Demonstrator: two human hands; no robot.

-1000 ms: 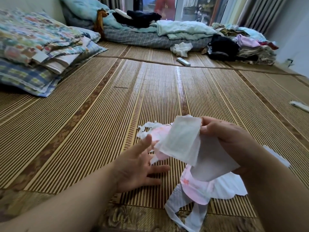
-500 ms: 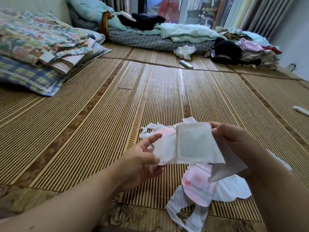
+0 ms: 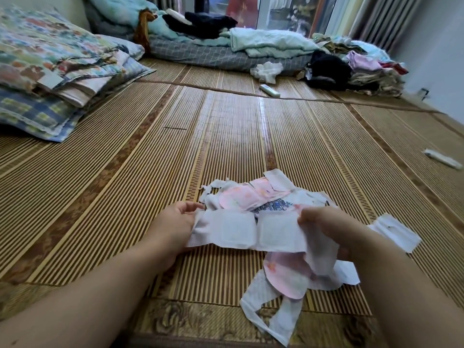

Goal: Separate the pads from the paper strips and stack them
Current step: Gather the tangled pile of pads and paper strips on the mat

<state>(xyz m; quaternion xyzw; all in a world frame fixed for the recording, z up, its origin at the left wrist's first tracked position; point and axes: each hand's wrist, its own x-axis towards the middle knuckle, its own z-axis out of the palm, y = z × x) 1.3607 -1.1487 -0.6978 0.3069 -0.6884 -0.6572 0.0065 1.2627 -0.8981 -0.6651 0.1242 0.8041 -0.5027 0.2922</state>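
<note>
No text, brand, number or sign can be read anywhere in the head view. A blue printed pattern (image 3: 272,205) is seen on a white sheet in the pile of pads, just behind the strip that is held up, but it is partly hidden and too blurred for letters to be made out. A pale label (image 3: 49,79) is seen on the folded bedding at the left; nothing legible is shown on it. Pink flower marks are printed on the pink pads (image 3: 286,275), with no words among them.
</note>
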